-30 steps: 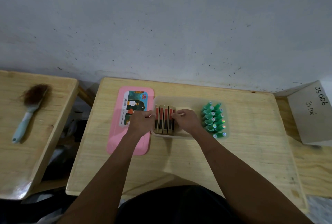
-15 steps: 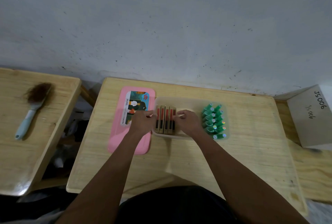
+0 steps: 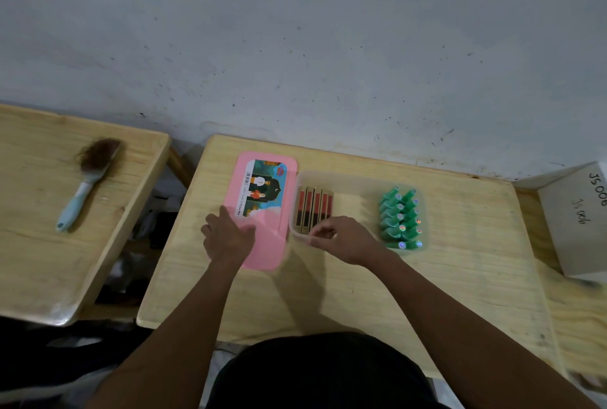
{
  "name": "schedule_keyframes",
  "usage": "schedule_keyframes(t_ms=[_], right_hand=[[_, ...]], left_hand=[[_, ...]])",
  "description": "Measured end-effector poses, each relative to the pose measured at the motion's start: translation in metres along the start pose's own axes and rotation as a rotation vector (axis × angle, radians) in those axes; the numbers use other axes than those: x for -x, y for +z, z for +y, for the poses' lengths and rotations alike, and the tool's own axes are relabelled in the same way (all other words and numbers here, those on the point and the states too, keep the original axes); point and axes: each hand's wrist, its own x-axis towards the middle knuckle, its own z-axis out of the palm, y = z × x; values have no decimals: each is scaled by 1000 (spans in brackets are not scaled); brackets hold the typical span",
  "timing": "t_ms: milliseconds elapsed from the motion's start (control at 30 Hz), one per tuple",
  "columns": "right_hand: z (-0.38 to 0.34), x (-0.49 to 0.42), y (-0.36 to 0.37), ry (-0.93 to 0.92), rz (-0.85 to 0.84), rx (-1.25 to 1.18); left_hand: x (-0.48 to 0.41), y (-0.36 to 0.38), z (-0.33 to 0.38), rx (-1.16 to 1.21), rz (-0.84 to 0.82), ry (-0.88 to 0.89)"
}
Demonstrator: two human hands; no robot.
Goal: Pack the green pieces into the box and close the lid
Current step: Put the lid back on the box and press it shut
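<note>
I see the left hand (image 3: 230, 239) flat, fingers spread, resting on the near left of the pink rectangular plastic lid (image 3: 266, 211), which lies just left of the translucent plastic box (image 3: 354, 178). Right hand (image 3: 343, 239) has its fingers curled at the box's near rim; I cannot tell if it grips. Green plastic pieces (image 3: 400, 218) sit packed in the box's right end, red-and-gold sticks (image 3: 313, 211) at its left end. All on the wooden table (image 3: 460, 277).

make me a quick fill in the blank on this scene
The left hand rests on the ___ lid.
The lid lies ___ of the box.
The green pieces lie ___ of the red pieces.
Missing: pink; left; right.
</note>
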Motion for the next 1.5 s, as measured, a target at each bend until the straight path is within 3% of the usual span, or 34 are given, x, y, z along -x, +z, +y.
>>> schedule_keyframes(t_ms=[600, 833, 1000, 1067, 1267, 1367, 1500], right_hand=[[1, 4, 3, 17, 26, -14], [0, 4, 4, 26, 36, -13], [-3, 6, 0, 8, 17, 53], [-4, 13, -8, -7, 97, 145], [27, 43, -44, 111, 684, 296], [50, 55, -55, 202, 765, 391], [66, 66, -56, 283, 749, 404]], left_hand=[[-31, -16, 10, 25, -186, -222], [-21, -18, 17, 170, -139, -323], [-17, -27, 26, 509, -111, -264], [-14, -34, 29, 529, -57, -190], [-7, -61, 49, 481, 240, 26], [1, -76, 65, 568, 342, 89], [19, -94, 88, 681, 453, 174]])
